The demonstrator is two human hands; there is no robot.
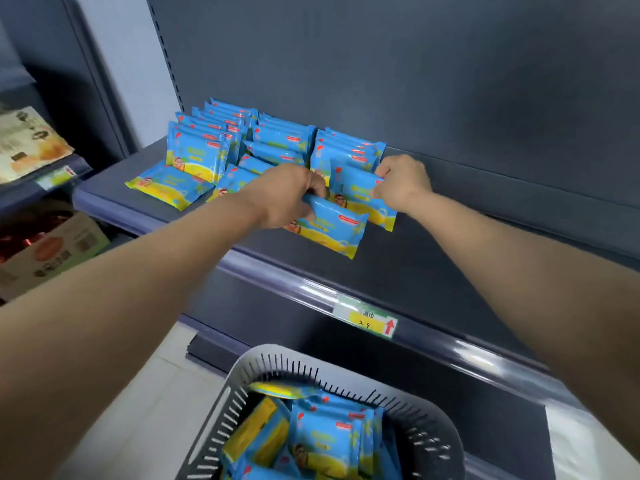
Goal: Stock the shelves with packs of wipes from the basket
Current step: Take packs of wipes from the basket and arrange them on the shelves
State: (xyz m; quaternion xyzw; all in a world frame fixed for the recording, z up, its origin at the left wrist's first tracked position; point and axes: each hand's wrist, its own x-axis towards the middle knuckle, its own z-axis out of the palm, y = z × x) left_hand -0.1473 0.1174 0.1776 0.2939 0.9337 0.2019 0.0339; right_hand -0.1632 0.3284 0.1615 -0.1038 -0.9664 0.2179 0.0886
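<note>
Blue and yellow packs of wipes stand in rows [221, 133] on the dark shelf [433, 258]. My left hand [287, 195] grips one pack [332, 226] that lies tilted near the shelf's front. My right hand [401, 181] pinches the right edge of another pack [360, 192], which stands at the front of the right-hand row. One pack [169, 185] lies flat at the left. A grey slotted basket [277, 368] below holds several more packs [325, 441].
A price label [369, 318] sits on the shelf's front rail. The shelf's right half is bare. To the left, a neighbouring shelf carries a beige bag [27, 143], with a cardboard box [55, 251] below it. Pale floor shows beside the basket.
</note>
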